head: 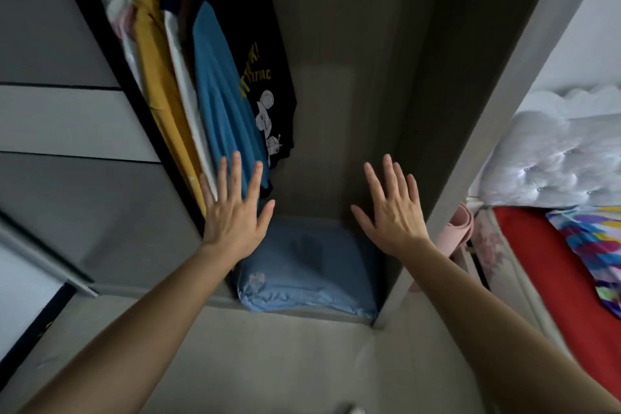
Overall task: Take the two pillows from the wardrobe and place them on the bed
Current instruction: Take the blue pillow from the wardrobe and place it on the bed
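A blue pillow [309,272] lies on the floor of the open wardrobe [356,77], filling the bottom compartment. Only one pillow shows; whether another lies under it I cannot tell. My left hand [235,212] is stretched out above the pillow's left end, fingers spread, holding nothing. My right hand [395,212] is held out above its right end, also spread and empty. Neither hand touches the pillow. The bed [551,265] with a red sheet stands to the right of the wardrobe.
Hanging clothes [215,84], yellow, white, blue and black, fill the wardrobe's left side. The sliding door [67,118] is at the left. A white tufted headboard [554,165] and a colourful cloth [591,245] are on the bed. A pink roll [457,228] leans between wardrobe and bed.
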The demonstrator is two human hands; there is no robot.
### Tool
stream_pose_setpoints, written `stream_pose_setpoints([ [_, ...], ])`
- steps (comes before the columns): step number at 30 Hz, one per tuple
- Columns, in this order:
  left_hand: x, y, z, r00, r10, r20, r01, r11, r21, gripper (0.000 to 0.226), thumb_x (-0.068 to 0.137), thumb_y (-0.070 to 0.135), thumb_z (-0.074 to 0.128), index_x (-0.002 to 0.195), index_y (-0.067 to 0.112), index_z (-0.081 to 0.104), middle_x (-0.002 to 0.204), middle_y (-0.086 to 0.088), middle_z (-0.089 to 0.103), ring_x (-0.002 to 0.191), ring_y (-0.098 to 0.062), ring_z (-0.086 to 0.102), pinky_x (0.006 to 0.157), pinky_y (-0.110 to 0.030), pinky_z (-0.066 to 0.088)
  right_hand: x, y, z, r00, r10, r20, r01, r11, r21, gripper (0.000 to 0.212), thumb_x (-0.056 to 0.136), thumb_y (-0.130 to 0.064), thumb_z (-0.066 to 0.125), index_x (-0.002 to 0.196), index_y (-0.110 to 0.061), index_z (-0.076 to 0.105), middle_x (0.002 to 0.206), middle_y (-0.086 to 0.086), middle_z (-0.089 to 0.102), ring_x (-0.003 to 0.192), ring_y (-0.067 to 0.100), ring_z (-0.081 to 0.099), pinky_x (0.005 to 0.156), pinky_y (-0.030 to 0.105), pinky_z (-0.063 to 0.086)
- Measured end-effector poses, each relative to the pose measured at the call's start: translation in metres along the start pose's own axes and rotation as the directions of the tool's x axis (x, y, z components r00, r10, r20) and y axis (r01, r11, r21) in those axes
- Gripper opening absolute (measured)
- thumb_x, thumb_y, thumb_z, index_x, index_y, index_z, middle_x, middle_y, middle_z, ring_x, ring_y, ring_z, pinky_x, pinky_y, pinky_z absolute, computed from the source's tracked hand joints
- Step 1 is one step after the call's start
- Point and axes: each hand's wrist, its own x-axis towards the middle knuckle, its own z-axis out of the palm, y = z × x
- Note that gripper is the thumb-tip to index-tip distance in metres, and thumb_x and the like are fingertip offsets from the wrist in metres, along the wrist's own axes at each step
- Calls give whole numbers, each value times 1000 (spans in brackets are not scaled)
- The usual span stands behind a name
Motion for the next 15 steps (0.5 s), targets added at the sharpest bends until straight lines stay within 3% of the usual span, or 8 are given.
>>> stream_pose_setpoints([
  [6, 56, 27, 77, 991, 122, 48, -123, 992, 13, 74, 96, 54, 35, 155, 19, 9, 161, -20, -3, 148, -40, 2, 113, -67, 11, 31, 38, 71, 996, 83, 41, -84, 996, 28, 83, 94, -57, 45, 158, -18, 9, 163, 21, 7, 148, 39, 16, 119, 55, 16],
  [12, 114, 33, 142, 980, 164, 115, -164, 986, -9, 73, 96, 53, 37, 154, 19, 9, 161, -20, -2, 148, -40, 0, 113, -68, 8, 81, 63, 147, 982, 123, 142, -138, 986, 97, 84, 94, -56, 45, 158, -19, 4, 163, 22, 4, 148, 39, 13, 119, 56, 14],
  [15, 126, 31, 178, 980, 118, 162, -115, 993, -23, 73, 95, 54, 36, 154, 19, 10, 161, -21, 0, 147, -40, 2, 114, -66, 8, 95, 64, 188, 973, 121, 199, -144, 984, 106, 84, 94, -58, 42, 157, -19, 3, 163, 22, 3, 148, 39, 12, 119, 57, 14],
])
